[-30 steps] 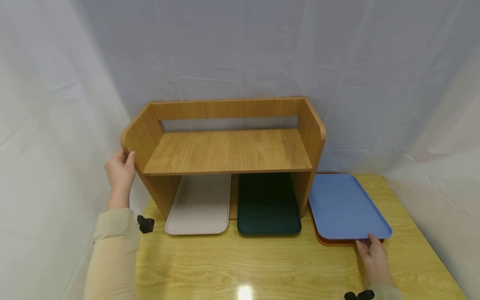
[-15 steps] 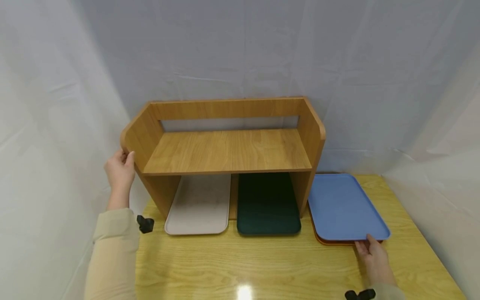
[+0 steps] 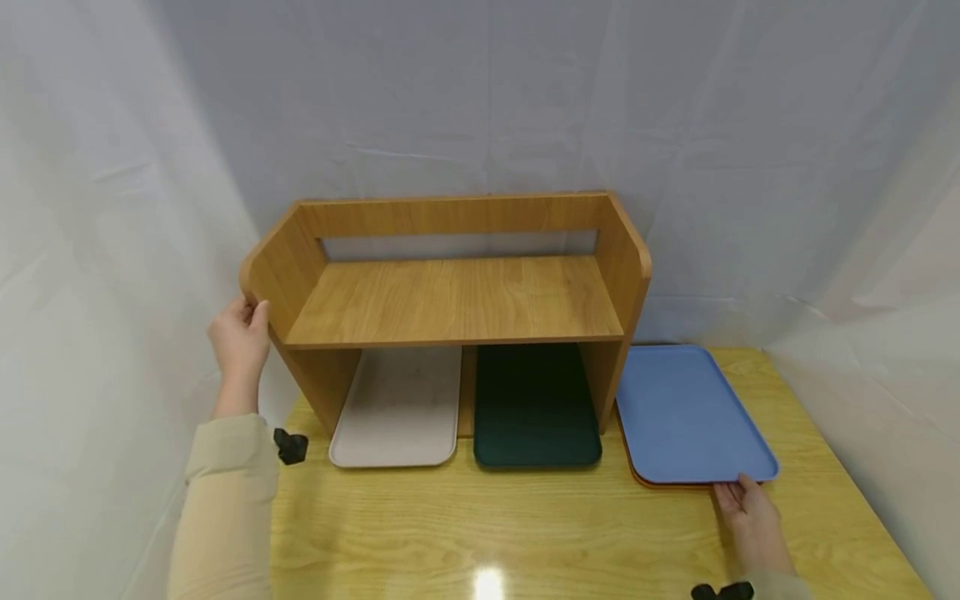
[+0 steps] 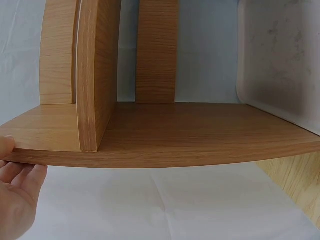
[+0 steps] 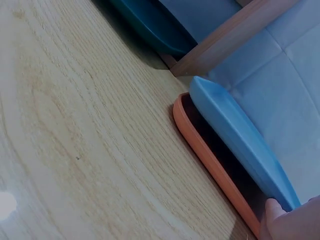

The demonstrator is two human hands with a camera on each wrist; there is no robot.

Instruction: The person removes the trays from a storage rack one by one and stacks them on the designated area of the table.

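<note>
Blue plastic tray, pinched at its corner by the right hand, should lift level off the orange tray, while the left hand grips the wooden shelf.

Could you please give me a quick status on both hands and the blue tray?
Left hand holds wooden shelf side panel. Right hand lifting blue tray corner off orange tray. Nothing in the way.

Blue tray, rectangular with rounded corners and a raised rim, stacked on an orange tray of like shape at the table's right, just beside the wooden shelf. Near edge of the blue one lifted, a dark gap showing between the two in the right wrist view.
</note>
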